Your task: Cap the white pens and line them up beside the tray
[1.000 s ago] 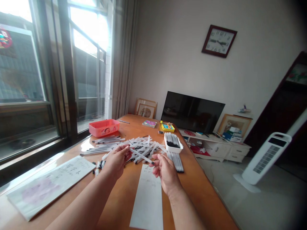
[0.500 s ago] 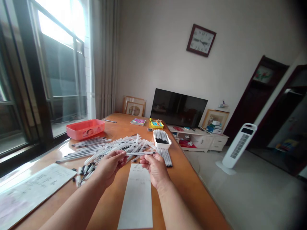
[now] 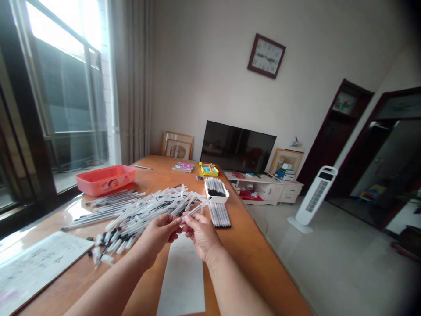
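Both hands are raised over the wooden table (image 3: 250, 259) and meet at one white pen (image 3: 197, 208). My right hand (image 3: 200, 232) grips the pen's lower end, so the barrel slants up to the right. My left hand (image 3: 159, 232) is closed, its fingertips pinching at that same lower end. Just beyond the hands lies a loose heap of white pens (image 3: 144, 208). A small white tray (image 3: 216, 193) with pens in it stands behind the heap, and a neat row of pens (image 3: 219, 214) lies in front of that tray.
A red plastic basin (image 3: 105, 179) sits at the table's left by the window. A white paper strip (image 3: 183, 276) lies under my wrists, and a printed sheet (image 3: 36, 265) lies at the left. Loose pen caps (image 3: 101, 252) lie near the sheet. A white tower fan (image 3: 312, 195) stands on the floor.
The pen was held level between both hands; now the hands have come together at its lower end and it tilts up to the right. The camera has turned further right.
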A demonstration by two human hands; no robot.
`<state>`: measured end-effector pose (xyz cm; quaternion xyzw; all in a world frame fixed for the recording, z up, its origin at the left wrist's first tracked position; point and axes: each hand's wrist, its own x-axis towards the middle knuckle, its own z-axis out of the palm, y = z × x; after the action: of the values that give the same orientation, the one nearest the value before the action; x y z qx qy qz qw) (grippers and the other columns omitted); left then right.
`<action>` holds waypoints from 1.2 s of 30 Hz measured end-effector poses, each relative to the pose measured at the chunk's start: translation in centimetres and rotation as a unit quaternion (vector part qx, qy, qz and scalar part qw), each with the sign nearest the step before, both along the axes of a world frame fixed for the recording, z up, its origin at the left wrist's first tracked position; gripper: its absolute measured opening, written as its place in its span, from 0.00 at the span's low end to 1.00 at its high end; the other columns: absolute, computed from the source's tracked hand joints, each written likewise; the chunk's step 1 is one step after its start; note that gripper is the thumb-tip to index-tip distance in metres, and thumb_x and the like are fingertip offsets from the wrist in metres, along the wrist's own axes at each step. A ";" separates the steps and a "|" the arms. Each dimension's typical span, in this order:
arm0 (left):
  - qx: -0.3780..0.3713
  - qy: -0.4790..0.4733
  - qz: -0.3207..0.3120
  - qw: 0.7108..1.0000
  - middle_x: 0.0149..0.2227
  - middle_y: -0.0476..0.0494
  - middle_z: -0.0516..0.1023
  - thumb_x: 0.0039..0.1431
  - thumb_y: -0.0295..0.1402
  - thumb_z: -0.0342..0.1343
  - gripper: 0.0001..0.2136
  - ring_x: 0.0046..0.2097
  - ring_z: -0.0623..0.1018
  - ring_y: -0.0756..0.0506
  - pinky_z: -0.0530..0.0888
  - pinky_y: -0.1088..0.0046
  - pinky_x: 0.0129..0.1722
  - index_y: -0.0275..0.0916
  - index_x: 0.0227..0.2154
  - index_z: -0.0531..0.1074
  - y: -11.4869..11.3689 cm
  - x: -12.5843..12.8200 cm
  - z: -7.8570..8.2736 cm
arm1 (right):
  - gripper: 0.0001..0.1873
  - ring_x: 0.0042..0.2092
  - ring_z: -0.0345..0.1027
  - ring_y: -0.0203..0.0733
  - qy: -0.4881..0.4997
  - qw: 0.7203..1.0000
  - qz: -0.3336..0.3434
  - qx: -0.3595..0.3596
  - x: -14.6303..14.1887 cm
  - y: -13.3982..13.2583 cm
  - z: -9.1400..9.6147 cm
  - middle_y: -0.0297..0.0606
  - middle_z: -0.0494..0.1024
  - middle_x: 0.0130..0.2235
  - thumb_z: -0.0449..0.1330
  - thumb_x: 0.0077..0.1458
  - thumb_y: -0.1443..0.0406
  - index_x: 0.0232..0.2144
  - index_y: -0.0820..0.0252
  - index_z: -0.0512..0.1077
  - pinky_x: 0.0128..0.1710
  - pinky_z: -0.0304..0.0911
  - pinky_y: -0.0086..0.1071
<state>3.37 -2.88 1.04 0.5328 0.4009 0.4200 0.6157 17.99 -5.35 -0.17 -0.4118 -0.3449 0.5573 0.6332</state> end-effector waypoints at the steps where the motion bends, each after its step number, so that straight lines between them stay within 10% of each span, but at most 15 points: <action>1: 0.002 0.000 -0.003 1.000 0.26 0.44 0.78 0.49 0.46 0.67 0.18 0.26 0.71 0.50 0.65 0.74 0.28 0.37 0.28 0.71 -0.1 0.0 0.1 | 0.20 0.28 0.68 0.32 -0.002 1.000 0.002 0.001 0.0 0.0 0.0 0.35 0.77 0.28 0.71 0.46 0.57 0.39 0.64 0.79 0.26 0.58 0.24; 11: 0.037 0.036 -0.043 0.998 0.24 0.46 0.76 0.47 0.47 0.68 0.18 0.25 0.70 0.50 0.64 0.74 0.28 0.37 0.27 0.71 -0.2 -0.1 0.5 | 0.20 0.25 0.66 0.31 -0.093 0.995 -0.023 0.030 0.0 0.1 -0.4 0.39 0.79 0.31 0.67 0.50 0.52 0.33 0.64 0.76 0.22 0.55 0.24; 20: 0.029 0.034 -0.087 0.995 0.30 0.42 0.80 0.47 0.50 0.66 0.20 0.27 0.72 0.49 0.65 0.74 0.29 0.37 0.31 0.73 0.2 -0.8 0.5 | 0.20 0.26 0.69 0.35 -0.077 0.978 -0.186 0.058 0.2 0.2 2.4 0.33 0.74 0.29 0.63 0.52 0.48 0.32 0.59 0.71 0.21 0.60 0.25; 36: 0.028 0.041 -0.113 0.992 0.27 0.43 0.78 0.44 0.52 0.66 0.20 0.26 0.70 0.49 0.62 0.74 0.27 0.37 0.26 0.73 -0.6 -0.6 1.3 | 0.21 0.22 0.68 0.32 -0.105 0.975 -0.188 0.051 4.9 -1.7 3.5 0.34 0.76 0.26 0.66 0.49 0.50 0.34 0.61 0.70 0.18 0.56 0.22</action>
<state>2.80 -3.46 2.33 0.6081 0.3516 0.3366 0.6270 22.87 -7.09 3.36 -0.4925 -0.3541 0.3636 0.7070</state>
